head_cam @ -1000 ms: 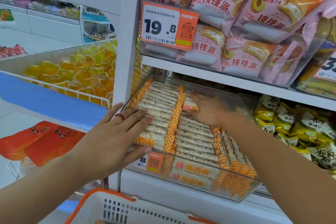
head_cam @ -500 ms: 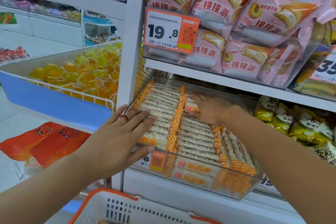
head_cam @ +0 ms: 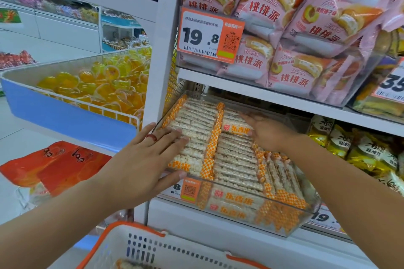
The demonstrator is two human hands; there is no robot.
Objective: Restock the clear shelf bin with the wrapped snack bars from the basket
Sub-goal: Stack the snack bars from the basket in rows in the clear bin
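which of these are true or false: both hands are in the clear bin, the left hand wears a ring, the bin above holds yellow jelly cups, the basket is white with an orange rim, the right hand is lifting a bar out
1. Both hands are at the clear bin. True: the left hand and right hand rest flat on the snack bars.
2. The left hand wears a red ring. True.
3. The bin directly above holds yellow jelly cups. False: it holds pink pastry packs; the jelly cups sit in a bin to the left.
4. The basket is white with an orange rim. True.
5. The right hand is lifting a bar out. False: its fingers lie straight on the bars, gripping nothing.
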